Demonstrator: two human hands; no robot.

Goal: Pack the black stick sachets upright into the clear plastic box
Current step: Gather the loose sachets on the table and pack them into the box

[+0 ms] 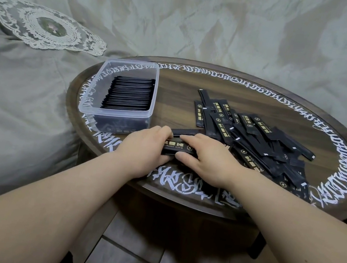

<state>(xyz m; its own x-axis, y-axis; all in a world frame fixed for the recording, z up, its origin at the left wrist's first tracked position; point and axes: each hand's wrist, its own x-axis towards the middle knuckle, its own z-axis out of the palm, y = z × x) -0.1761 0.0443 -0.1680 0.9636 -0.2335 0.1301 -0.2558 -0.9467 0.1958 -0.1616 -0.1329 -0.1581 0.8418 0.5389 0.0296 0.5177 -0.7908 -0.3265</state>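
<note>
Sachets [175, 146], black and stick-shaped, are squared into a small bundle between both hands at the near edge of the round table [175, 88], apparently so the batch can go into the box as one block. The left hand [142, 149] curls round the bundle's left end; the right hand [205, 157] lies over its right end, thumb tucked under the near side and fingers across the top. Gold print on the uppermost stick reads "BLACK COFFEE", upside down to the camera, beside a gold block logo too small to read. Just beyond and to the left stands the clear plastic box [97, 86], its right part already filled with a dense row of packed sachets [129, 94] standing on edge, while a strip along its left wall shows open for more. To the right, a loose pile of sachets [257, 143] sprawls within the right hand's reach, bearing the same gold marks and small white tabs. White calligraphic lettering rings the tabletop; it cannot be read. A lace doily [45, 26] lies on grey bedding [11, 104] at far left.
</note>
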